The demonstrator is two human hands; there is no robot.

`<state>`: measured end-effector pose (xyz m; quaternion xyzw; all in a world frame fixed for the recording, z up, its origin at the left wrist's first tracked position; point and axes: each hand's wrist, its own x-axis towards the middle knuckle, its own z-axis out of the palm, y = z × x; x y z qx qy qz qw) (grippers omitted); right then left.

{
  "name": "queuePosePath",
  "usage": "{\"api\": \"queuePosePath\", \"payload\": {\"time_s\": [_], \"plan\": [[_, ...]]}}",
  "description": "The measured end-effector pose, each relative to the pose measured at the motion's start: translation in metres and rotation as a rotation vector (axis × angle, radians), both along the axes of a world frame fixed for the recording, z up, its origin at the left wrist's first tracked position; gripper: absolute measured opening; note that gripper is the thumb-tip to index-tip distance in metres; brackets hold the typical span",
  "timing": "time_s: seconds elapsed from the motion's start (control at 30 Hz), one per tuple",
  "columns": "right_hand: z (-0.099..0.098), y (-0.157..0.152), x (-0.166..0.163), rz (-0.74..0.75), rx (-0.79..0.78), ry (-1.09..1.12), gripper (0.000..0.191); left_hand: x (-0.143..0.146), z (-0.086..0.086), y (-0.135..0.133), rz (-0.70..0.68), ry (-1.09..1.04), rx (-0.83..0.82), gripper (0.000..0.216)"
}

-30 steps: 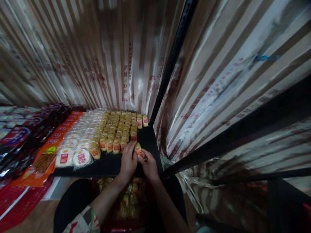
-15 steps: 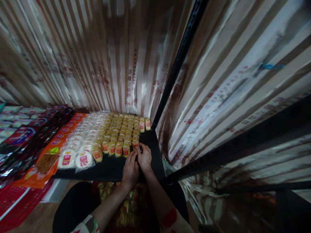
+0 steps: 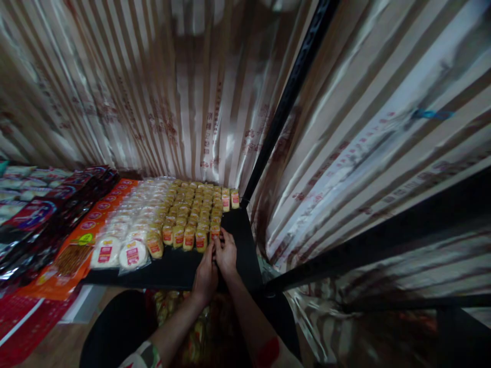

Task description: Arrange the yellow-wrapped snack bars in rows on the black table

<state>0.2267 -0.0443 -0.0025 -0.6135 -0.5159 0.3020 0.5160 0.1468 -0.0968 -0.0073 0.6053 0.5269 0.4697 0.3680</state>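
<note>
Tight rows of small wrapped yellow cakes point(image 3: 184, 209) with red labels stand on the black shelf point(image 3: 172, 268). My right hand point(image 3: 226, 255) is closed, its fingertips against the wrapped cake point(image 3: 215, 231) at the front end of the right-hand row. Just left of it and lower, my left hand point(image 3: 206, 273) has its fingers curled in, the tips close to the same cake and to the right thumb. What lies between the left fingers is hidden. Below the shelf edge, a clear bag point(image 3: 197, 332) of yellow packs shows between my forearms.
Round white wrapped cakes point(image 3: 132, 253), an orange snack packet point(image 3: 74, 248) and dark shiny packets point(image 3: 34, 220) lie to the left. A black metal post point(image 3: 284, 102) rises behind the shelf's right corner. Striped plastic sheeting point(image 3: 184, 92) hangs behind; a black rail point(image 3: 383, 230) runs right.
The view has shifted slightly. Both hands stay at the front of the right-hand row; the right fingers have drawn in a little toward the left hand.
</note>
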Motion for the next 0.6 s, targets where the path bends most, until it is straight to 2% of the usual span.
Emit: {"api": "queuePosePath", "payload": {"time_s": [0.2,0.43,0.6], "plan": [[0.005,0.002,-0.003,-0.033,0.021,-0.040,0.046,0.001,-0.005,0.000,0.041,0.056,0.028,0.059],[0.003,0.002,-0.007,0.003,0.072,-0.208,0.041,0.000,-0.007,0.001,0.048,0.079,0.017,0.060],[0.000,0.000,-0.004,0.022,0.071,-0.169,0.041,0.002,-0.012,0.002,0.061,0.102,0.072,0.060]]}}
